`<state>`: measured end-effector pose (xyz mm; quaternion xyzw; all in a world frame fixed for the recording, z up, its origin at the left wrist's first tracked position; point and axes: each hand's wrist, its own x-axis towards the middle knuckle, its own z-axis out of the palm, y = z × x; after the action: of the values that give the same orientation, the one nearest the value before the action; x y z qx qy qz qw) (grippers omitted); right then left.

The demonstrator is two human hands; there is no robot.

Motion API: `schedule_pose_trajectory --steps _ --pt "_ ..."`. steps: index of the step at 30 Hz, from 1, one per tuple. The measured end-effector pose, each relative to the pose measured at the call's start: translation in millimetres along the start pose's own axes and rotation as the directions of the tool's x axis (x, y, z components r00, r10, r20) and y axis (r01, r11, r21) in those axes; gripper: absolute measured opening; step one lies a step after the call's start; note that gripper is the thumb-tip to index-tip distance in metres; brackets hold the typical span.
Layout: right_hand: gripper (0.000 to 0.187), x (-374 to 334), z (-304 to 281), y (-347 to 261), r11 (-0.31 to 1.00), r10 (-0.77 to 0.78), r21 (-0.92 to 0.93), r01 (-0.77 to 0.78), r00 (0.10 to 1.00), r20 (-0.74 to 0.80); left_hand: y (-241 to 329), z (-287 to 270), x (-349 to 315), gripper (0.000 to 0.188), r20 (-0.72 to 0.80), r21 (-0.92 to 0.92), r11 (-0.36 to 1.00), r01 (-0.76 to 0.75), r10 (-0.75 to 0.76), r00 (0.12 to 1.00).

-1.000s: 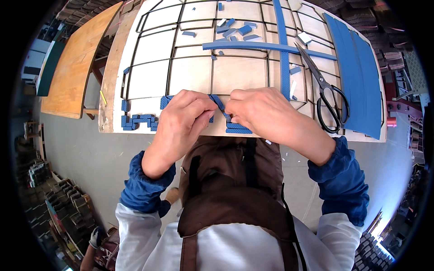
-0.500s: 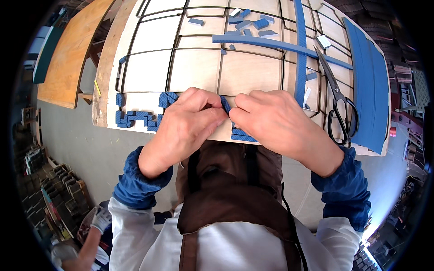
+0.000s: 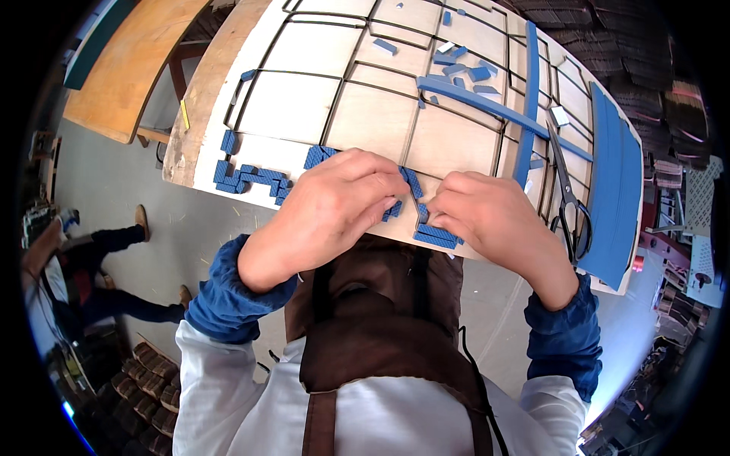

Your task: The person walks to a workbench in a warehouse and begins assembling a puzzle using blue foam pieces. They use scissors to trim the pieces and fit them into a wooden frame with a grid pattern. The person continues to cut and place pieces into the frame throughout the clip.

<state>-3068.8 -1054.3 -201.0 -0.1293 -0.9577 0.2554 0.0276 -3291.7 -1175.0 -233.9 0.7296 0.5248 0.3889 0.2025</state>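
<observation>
Along the near edge of a plywood die board (image 3: 300,102) set with thin dark blades, small ribbed blue foam pieces (image 3: 262,175) form a stepped row. Over this row is my left hand (image 3: 342,201), its fingers pinched together; a blue foam bit (image 3: 392,210) shows just under the tips, and what they grip is hidden. My right hand (image 3: 490,216) is closed too, thumb and forefinger at a short blue foam piece (image 3: 423,213) beside a blade. Two foam strips (image 3: 437,237) lie side by side below its fingertips. A slanting foam piece (image 3: 411,181) sits between both hands.
Black-handled scissors (image 3: 566,197) lie right of my right hand, beside wide blue foam sheets (image 3: 612,182). Two long blue strips (image 3: 487,105) cross on the board. Loose foam offcuts (image 3: 468,70) are scattered farther back. At left stand a wooden table (image 3: 129,76) and a walking person (image 3: 99,258).
The view has turned, so the board appears tilted and shifted right. My right hand's fingertips are lower, nearer the two foam strips. The person at left now shows stepping legs.
</observation>
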Motion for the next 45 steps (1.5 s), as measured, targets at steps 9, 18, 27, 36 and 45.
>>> schedule_pose_trajectory --steps 9,18,27,36,45 --pt "0.009 -8 4 -10 0.990 0.115 -0.076 -0.116 0.993 -0.011 0 -5 -14 0.020 -0.114 0.090 0.996 -0.007 0.018 0.993" --pt "0.013 -8 -34 35 0.922 0.127 -0.293 -0.252 0.913 -0.388 2 -9 -16 0.009 -0.199 0.131 0.978 0.160 -0.133 0.971" --pt "0.020 8 -44 91 0.872 0.092 -0.432 -0.231 0.943 -0.318 23 11 -24 0.012 -0.442 0.079 0.929 0.362 -0.293 0.848" --pt "0.022 7 -88 108 0.960 0.278 0.028 -0.277 0.948 -0.157 39 16 -15 0.014 -0.465 0.121 0.906 0.405 -0.308 0.830" --pt "0.029 -3 -92 101 0.961 0.273 0.126 -0.247 0.921 -0.276 49 10 34 0.018 -0.183 0.221 0.950 0.220 -0.182 0.966"
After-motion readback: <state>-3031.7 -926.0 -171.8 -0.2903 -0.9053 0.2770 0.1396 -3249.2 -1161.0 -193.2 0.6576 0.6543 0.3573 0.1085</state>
